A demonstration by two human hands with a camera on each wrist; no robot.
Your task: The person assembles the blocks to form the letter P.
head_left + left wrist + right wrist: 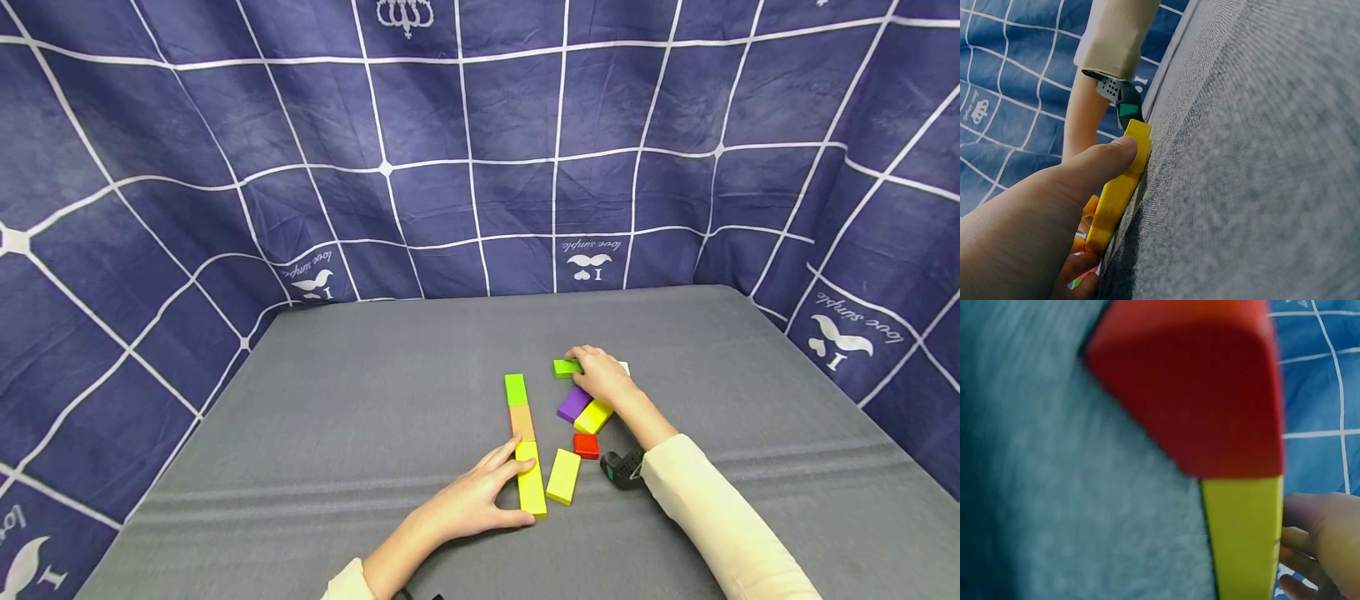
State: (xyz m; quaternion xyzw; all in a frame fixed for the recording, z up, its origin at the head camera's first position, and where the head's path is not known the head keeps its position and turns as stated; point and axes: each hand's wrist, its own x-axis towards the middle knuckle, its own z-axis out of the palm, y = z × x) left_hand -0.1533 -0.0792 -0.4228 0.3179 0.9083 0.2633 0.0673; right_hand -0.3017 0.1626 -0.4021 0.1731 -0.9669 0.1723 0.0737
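My left hand (472, 498) grips the yellow block (532, 492) at the near end of a row, thumb at its close end and fingertips over its far part. In the left wrist view the thumb presses along that yellow block (1116, 194). Beyond it, the row continues with an orange block (521, 422) and a green block (515, 389). To the right, my right hand (600, 375) pinches another green block (564, 369), partly hidden under its fingers. Under that wrist lie a purple block (574, 403) and a yellow block (592, 418).
A red block (587, 446) and a loose yellow block (563, 477) lie between the arms. Close to the right wrist camera looms a red block (1197, 394). A white block (624, 367) peeks out behind the right hand. Patterned blue cloth (517, 200) hangs behind the grey surface (337, 400).
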